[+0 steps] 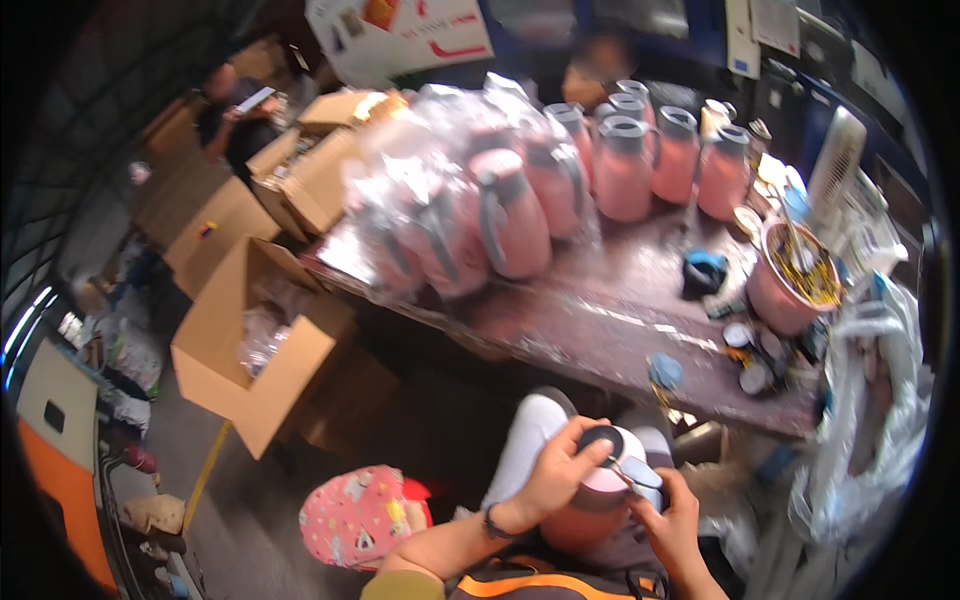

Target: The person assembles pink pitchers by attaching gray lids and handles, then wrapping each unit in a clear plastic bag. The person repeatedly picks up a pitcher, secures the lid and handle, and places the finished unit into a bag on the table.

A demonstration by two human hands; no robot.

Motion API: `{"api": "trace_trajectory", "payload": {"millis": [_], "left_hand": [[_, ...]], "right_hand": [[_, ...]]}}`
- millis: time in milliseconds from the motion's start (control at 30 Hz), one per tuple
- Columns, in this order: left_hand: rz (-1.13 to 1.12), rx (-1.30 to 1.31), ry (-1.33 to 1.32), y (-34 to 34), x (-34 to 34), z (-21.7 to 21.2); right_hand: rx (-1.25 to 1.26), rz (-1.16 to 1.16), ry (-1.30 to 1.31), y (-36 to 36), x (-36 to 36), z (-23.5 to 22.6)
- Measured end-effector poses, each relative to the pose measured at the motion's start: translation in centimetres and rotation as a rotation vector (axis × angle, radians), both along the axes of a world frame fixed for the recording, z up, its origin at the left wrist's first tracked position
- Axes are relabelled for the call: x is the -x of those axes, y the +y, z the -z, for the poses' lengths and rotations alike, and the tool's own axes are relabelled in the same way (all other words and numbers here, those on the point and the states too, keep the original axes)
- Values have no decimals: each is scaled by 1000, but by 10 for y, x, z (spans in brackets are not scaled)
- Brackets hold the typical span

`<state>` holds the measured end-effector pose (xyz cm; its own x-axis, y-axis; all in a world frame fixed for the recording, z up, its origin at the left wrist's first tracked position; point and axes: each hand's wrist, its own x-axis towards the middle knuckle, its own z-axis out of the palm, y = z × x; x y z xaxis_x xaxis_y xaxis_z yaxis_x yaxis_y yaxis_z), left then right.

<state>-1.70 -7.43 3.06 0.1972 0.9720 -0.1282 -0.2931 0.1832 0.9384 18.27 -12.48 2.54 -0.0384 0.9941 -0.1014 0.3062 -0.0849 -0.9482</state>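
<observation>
A pink insulated jug (580, 526) stands in my lap between my legs, its pale top toward me. My left hand (556, 472) curls over the top's far left side, thumb pressed on a dark round piece (602, 438). Beside it, my right hand (672, 518) grips a grey-blue part (642, 474) at the jug's upper right with thumb and fingers. Whether that part is fixed to the jug, I cannot tell. My palms hide some of the jug's sides.
Several pink jugs (625, 170) with grey necks stand on the dark table (560, 325) ahead, some wrapped in clear plastic (420, 150). An open carton (250, 385) is at left, a pink patterned stool cushion (355, 515) below it. A pink tub (785, 290) and plastic bags (870, 400) sit right.
</observation>
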Motion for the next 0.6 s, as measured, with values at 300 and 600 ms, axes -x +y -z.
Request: {"api": "trace_trajectory", "payload": {"millis": [300, 600], "left_hand": [[-41, -74, 29, -15, 0, -14], [-625, -901, 195, 23, 67, -63]], "right_hand": [[-24, 52, -22, -6, 18, -18], [-642, -54, -93, 107, 73, -69]]}}
